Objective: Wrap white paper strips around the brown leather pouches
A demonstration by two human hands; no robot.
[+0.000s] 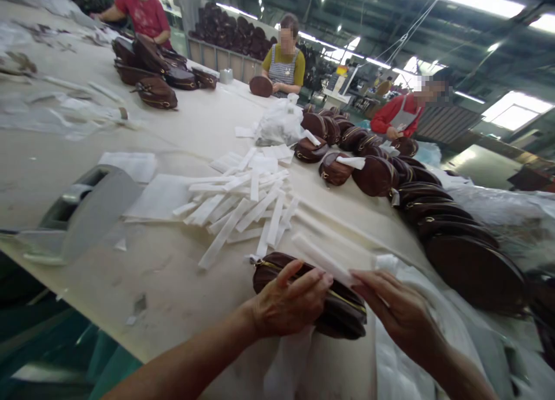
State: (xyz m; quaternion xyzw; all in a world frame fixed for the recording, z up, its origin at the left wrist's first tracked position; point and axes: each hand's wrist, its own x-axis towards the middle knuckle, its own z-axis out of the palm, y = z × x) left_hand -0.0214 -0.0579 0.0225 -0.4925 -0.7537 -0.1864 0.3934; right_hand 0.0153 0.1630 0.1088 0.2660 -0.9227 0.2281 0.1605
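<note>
A dark brown zippered bag [342,316] lies on its side near the table's front, its gold zipper facing up. My left hand [295,299] is wrapped over the bag's middle, fingers curled on the zipper side. Just right of it, my right hand [390,299] pinches the end of a white paper-like strip [323,255], which slants up and left behind the bag. A loose heap of similar white strips [243,206] lies beyond the bag. Some white sheet material [295,354] shows under my left hand.
A grey tape dispenser [95,209] stands at left. Rows of round brown bags [472,267] line the right side, beside clear plastic wrapping [511,221]. More brown bags [156,91] sit at the far left. Several people work around the table.
</note>
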